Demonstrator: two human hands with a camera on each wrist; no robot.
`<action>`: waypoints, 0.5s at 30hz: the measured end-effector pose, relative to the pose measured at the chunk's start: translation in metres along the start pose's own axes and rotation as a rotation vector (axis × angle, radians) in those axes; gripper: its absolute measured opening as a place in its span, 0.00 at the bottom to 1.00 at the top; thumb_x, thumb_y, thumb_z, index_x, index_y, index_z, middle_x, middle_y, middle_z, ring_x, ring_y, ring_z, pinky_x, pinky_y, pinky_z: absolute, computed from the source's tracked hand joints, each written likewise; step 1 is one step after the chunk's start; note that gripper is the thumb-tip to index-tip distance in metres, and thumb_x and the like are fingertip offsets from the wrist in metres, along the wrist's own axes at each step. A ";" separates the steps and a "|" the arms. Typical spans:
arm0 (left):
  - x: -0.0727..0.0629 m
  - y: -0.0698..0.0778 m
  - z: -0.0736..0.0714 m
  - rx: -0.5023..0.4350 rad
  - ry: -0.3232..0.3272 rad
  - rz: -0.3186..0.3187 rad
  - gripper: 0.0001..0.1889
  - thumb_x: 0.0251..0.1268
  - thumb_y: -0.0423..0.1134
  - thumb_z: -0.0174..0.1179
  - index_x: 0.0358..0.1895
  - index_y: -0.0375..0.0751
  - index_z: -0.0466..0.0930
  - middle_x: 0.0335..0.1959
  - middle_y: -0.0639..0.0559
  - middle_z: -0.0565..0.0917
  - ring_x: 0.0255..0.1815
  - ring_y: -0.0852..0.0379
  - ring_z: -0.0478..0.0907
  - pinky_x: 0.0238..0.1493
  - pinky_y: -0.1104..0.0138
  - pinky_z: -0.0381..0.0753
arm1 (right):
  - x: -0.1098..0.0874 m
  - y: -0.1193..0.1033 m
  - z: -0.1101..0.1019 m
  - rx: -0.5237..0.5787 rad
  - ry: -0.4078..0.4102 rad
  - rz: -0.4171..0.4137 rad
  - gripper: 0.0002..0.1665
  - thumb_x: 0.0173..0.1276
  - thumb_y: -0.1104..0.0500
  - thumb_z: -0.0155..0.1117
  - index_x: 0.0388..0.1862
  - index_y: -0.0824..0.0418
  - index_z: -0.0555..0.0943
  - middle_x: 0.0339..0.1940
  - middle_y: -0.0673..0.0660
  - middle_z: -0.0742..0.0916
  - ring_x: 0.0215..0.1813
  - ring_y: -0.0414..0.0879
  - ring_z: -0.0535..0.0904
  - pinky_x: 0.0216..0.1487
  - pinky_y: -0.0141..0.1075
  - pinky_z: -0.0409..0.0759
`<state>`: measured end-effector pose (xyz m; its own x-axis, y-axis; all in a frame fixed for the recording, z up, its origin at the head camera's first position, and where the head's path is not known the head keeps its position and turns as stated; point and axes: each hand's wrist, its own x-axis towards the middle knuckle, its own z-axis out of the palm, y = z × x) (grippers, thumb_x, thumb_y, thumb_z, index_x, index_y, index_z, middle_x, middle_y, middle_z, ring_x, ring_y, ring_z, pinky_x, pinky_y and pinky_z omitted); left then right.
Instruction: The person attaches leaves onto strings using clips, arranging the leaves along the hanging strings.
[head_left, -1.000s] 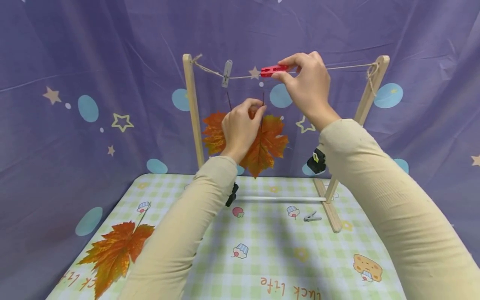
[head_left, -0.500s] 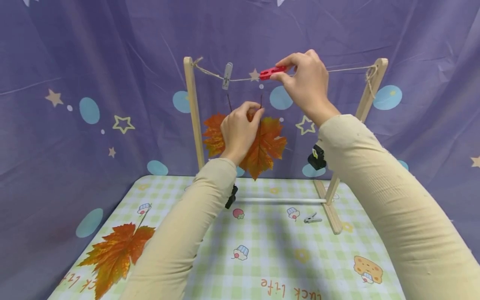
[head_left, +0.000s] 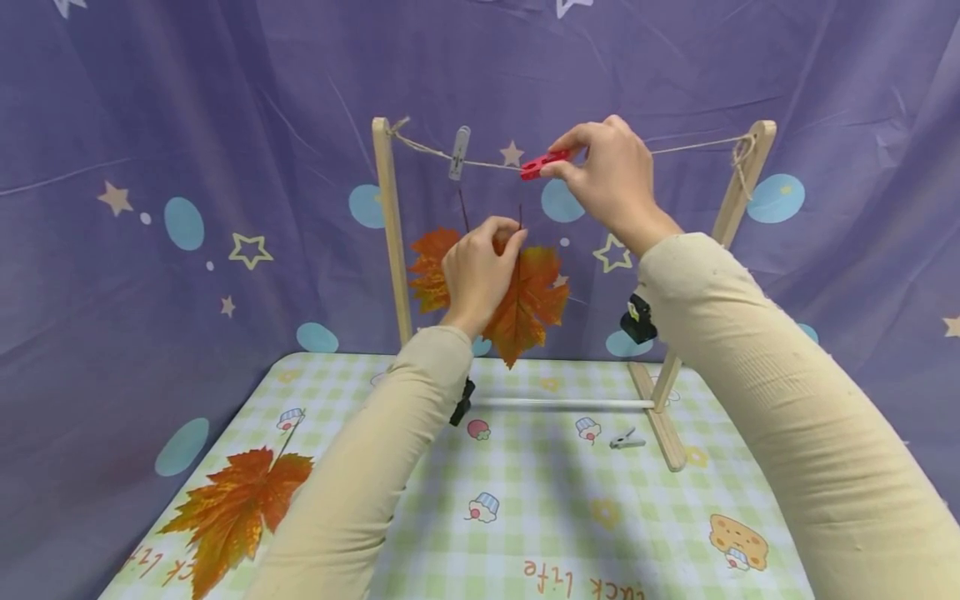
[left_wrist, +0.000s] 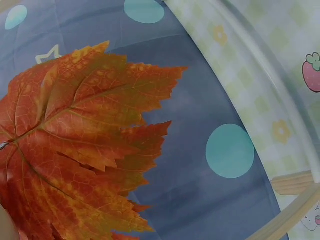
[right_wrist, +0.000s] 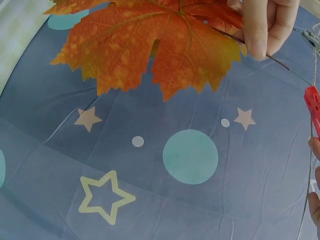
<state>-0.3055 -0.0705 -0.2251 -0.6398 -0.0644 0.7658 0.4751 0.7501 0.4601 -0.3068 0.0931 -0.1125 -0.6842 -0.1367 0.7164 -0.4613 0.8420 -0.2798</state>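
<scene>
My left hand point(head_left: 480, 271) pinches the thin dark stem of an orange maple leaf point(head_left: 528, 304), which hangs upright below the string point(head_left: 491, 164). The same leaf point(left_wrist: 85, 135) fills much of the left wrist view. My right hand point(head_left: 611, 179) pinches a red clothespin point(head_left: 542, 165) at the string, its nose pointing left. In the right wrist view the stem's tip reaches near the red clothespin point(right_wrist: 312, 102). A grey clothespin point(head_left: 459, 153) sits on the string to the left. Below it hangs a second maple leaf point(head_left: 431, 267), partly hidden by my left hand.
The string runs between two wooden posts point(head_left: 392, 233), joined low down by a white rod point(head_left: 562, 403). Another maple leaf point(head_left: 240, 508) lies on the checked tablecloth point(head_left: 420, 533) at the left. A loose grey clothespin point(head_left: 627, 439) lies by the right foot point(head_left: 663, 433).
Both hands have come down slightly, with the leaf and the red clothespin. The red clothespin tilts more, nose downward, and the string dips more at it.
</scene>
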 end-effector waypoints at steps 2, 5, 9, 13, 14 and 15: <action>-0.001 -0.001 0.001 -0.002 0.001 0.001 0.13 0.69 0.52 0.62 0.47 0.51 0.87 0.37 0.58 0.88 0.25 0.58 0.75 0.31 0.66 0.71 | 0.000 0.001 -0.001 -0.008 -0.022 -0.005 0.20 0.65 0.45 0.71 0.50 0.55 0.89 0.39 0.54 0.86 0.38 0.47 0.68 0.36 0.37 0.64; -0.003 0.000 0.002 0.001 -0.003 0.005 0.13 0.70 0.53 0.61 0.47 0.51 0.86 0.37 0.58 0.88 0.23 0.59 0.74 0.29 0.66 0.70 | 0.001 0.003 -0.004 -0.028 -0.054 -0.018 0.20 0.65 0.45 0.71 0.51 0.54 0.88 0.39 0.53 0.86 0.39 0.48 0.69 0.37 0.39 0.64; -0.004 0.002 0.005 -0.009 -0.016 0.010 0.13 0.70 0.52 0.61 0.48 0.51 0.86 0.36 0.58 0.88 0.21 0.59 0.72 0.26 0.66 0.68 | 0.002 0.007 -0.008 -0.063 -0.068 -0.038 0.20 0.64 0.44 0.71 0.50 0.52 0.89 0.39 0.53 0.86 0.41 0.51 0.71 0.38 0.42 0.67; -0.004 0.002 0.007 -0.019 -0.021 0.003 0.13 0.70 0.52 0.61 0.47 0.51 0.86 0.36 0.59 0.87 0.22 0.59 0.73 0.26 0.67 0.68 | 0.002 0.008 -0.010 -0.083 -0.069 -0.063 0.19 0.64 0.45 0.72 0.50 0.53 0.89 0.39 0.54 0.86 0.41 0.52 0.73 0.39 0.44 0.69; -0.004 0.002 0.008 -0.019 -0.022 0.001 0.13 0.70 0.52 0.61 0.47 0.51 0.86 0.36 0.59 0.87 0.22 0.59 0.73 0.26 0.67 0.68 | 0.002 0.008 -0.010 -0.087 -0.071 -0.070 0.19 0.64 0.45 0.72 0.50 0.53 0.89 0.40 0.54 0.86 0.41 0.53 0.73 0.40 0.45 0.69; -0.004 0.002 0.008 -0.019 -0.023 0.000 0.13 0.70 0.52 0.61 0.47 0.51 0.86 0.36 0.59 0.87 0.22 0.59 0.73 0.26 0.67 0.68 | 0.002 0.008 -0.010 -0.090 -0.073 -0.076 0.19 0.64 0.46 0.72 0.50 0.53 0.89 0.39 0.54 0.86 0.41 0.53 0.73 0.40 0.45 0.69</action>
<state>-0.3065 -0.0637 -0.2312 -0.6535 -0.0486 0.7554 0.4866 0.7375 0.4683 -0.3061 0.1048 -0.1064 -0.6901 -0.2363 0.6840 -0.4626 0.8709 -0.1658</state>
